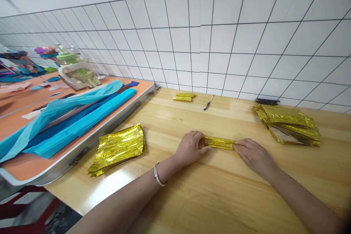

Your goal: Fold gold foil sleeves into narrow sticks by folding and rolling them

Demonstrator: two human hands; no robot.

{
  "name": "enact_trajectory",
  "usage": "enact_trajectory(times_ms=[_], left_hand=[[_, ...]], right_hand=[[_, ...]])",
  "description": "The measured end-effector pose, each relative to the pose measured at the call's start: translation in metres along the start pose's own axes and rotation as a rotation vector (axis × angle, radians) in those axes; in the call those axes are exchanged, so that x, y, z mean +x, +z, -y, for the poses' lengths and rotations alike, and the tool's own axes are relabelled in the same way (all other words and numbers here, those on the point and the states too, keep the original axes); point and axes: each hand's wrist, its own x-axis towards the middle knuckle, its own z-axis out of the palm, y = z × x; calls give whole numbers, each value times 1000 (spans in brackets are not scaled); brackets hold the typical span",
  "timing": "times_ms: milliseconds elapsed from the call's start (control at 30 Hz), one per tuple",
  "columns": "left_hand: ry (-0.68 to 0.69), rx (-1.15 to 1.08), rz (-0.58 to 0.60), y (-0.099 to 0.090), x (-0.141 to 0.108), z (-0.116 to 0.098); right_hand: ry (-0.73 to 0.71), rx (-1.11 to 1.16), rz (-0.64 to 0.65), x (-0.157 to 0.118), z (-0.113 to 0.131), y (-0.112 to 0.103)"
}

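Observation:
Between my hands a strip of gold foil paper (220, 143), narrow and folded or rolled, lies flat along the wooden table. My left hand (192, 147) closes on its left end, thumb and fingers curled around it. At the opposite end my right hand (253, 155) pinches the foil with fingertips pressed together. A stack of creased gold foil sheets (119, 149) lies left of my left hand. Farther right, beyond my right hand, sits a thicker, fanned stack of gold foil sheets (290, 122).
Narrow gold foil rolls (184, 97) and a pen (208, 102) lie near the tiled wall (219, 40). A black object (267, 101) rests behind the right stack. On the left, an orange table (35, 170) carries blue paper (82, 122) and a green-lidded container (78, 69).

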Motion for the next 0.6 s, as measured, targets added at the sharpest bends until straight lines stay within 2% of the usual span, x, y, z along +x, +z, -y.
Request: enact_trajectory(times_ms=[133, 333, 500, 600], left_hand=[[-102, 81, -92, 14, 6, -13], [-167, 94, -60, 15, 3, -11], [-115, 164, -42, 15, -4, -14], [-94, 25, -41, 12, -5, -6]], right_hand=[[2, -11, 14, 1, 1, -1], [-21, -18, 6, 1, 0, 1], [-22, -25, -16, 0, -1, 2], [-33, -34, -13, -1, -2, -1]])
